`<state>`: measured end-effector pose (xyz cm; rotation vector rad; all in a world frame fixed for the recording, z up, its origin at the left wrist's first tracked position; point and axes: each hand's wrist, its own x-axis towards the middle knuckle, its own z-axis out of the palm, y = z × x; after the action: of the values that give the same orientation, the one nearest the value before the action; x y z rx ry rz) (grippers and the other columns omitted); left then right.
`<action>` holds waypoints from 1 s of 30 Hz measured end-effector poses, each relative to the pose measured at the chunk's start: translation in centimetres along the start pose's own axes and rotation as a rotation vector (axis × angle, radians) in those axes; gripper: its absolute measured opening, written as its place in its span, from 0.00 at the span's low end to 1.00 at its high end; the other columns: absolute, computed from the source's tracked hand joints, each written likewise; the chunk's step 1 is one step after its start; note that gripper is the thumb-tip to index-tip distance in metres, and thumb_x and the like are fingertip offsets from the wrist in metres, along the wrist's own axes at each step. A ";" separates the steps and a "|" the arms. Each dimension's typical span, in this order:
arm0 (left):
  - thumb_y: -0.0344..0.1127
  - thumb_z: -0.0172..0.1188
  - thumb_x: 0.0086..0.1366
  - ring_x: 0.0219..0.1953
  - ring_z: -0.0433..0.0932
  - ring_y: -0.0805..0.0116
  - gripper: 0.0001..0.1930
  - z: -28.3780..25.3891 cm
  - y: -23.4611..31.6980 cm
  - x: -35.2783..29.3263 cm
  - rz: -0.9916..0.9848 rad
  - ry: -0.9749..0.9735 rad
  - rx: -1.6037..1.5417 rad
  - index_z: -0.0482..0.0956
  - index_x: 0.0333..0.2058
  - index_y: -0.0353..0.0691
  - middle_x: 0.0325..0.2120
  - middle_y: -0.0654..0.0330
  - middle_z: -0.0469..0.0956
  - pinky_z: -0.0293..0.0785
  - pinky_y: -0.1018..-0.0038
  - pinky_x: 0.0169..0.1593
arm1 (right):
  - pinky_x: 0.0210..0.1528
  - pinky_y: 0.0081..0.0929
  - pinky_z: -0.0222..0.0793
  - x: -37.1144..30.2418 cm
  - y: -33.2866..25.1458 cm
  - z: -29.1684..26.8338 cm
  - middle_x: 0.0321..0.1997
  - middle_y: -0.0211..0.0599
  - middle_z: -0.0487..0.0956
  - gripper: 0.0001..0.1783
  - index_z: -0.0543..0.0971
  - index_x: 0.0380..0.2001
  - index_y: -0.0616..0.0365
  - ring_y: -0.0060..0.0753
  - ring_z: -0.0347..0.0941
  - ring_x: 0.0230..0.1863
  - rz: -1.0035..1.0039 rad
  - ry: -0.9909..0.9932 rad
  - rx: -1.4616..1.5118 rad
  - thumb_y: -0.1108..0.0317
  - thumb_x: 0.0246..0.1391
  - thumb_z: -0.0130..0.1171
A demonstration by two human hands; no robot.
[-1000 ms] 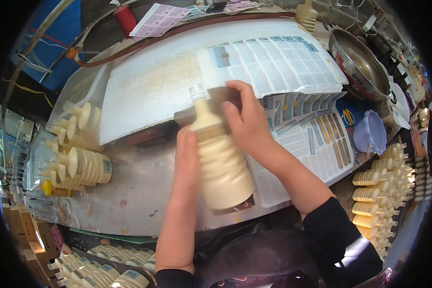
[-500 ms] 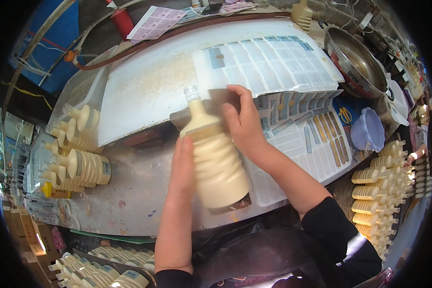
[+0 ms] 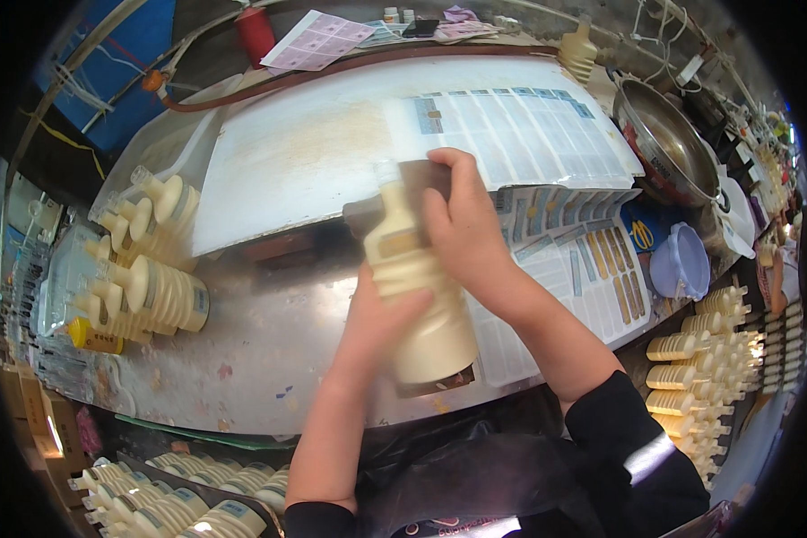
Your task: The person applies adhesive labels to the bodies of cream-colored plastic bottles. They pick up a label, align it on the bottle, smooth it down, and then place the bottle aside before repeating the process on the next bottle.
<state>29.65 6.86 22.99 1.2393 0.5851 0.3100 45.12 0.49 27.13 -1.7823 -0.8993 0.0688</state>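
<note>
A cream-coloured bottle [image 3: 439, 345] with a ribbed body and a clear neck lies tilted in front of me, its neck pointing away. A gold label [image 3: 398, 242] sits on its shoulder. My left hand [image 3: 377, 309] grips the bottle's left side, thumb laid across the ribs; this hand is somewhat blurred. Between the thumb and fingers of my right hand [image 3: 468, 224] is a thin dark-brown flat piece [image 3: 416, 182], held against the bottle's neck and shoulder. A brown support [image 3: 362, 215] shows partly behind the bottle.
Label sheets [image 3: 560, 287] in blue and gold lie to the right, below a white board [image 3: 287, 152]. More cream bottles [image 3: 172, 296] stand at left. Others fill the lower left and the right side. A lilac bucket [image 3: 680, 262] and a large metal pan [image 3: 668, 134] are at right.
My left hand has shifted up and over the bottle, its thumb now across the ribs. The brown piece in my right hand has moved onto the neck and shoulder. The view has shifted slightly.
</note>
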 end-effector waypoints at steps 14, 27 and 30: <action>0.49 0.73 0.58 0.61 0.77 0.45 0.50 1.5 0.7 -0.7 0.124 0.178 0.358 0.55 0.72 0.42 0.61 0.41 0.73 0.76 0.57 0.60 | 0.57 0.49 0.70 0.8 -2.8 0.5 0.56 0.58 0.70 0.25 0.65 0.60 0.62 0.65 0.72 0.54 -0.177 -0.143 -0.374 0.77 0.60 0.53; 0.44 0.72 0.56 0.60 0.75 0.45 0.56 2.2 0.4 -2.1 0.238 0.243 0.716 0.46 0.77 0.50 0.62 0.44 0.68 0.75 0.56 0.61 | 0.66 0.46 0.65 -0.5 6.9 -0.1 0.61 0.58 0.71 0.25 0.65 0.63 0.64 0.59 0.69 0.63 -0.144 0.073 0.042 0.70 0.64 0.52; 0.39 0.67 0.57 0.64 0.73 0.50 0.55 1.9 0.3 -2.1 0.240 0.249 0.710 0.44 0.78 0.45 0.68 0.42 0.65 0.71 0.62 0.66 | 0.67 0.45 0.64 -0.3 6.4 -1.2 0.62 0.57 0.71 0.25 0.66 0.63 0.64 0.58 0.69 0.64 -0.161 0.110 0.033 0.70 0.64 0.53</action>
<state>29.07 4.31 24.16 1.9811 0.7971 0.4850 48.88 -1.41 22.19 -1.6610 -0.9532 -0.1171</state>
